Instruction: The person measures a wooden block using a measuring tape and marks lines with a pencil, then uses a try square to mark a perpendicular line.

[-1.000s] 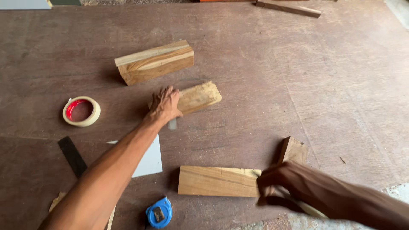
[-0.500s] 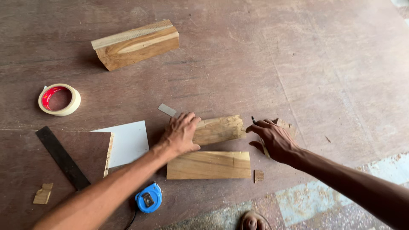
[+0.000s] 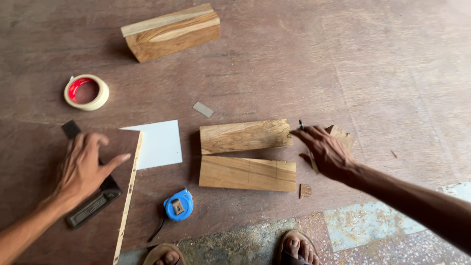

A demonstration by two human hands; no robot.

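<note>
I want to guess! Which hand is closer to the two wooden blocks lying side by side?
The right hand: it holds a pen beside the upper block. The left hand rests far off on the black ruler.

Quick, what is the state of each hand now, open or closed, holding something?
Left hand: open, fingers spread, resting on the black ruler.
Right hand: partly curled, holding a thin pencil beside the wood blocks.

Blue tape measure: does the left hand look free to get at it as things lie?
Probably yes. The left hand rests on a black ruler, holding nothing. The blue tape measure lies to its right, past the plywood sheet's edge, with nothing over it.
</note>
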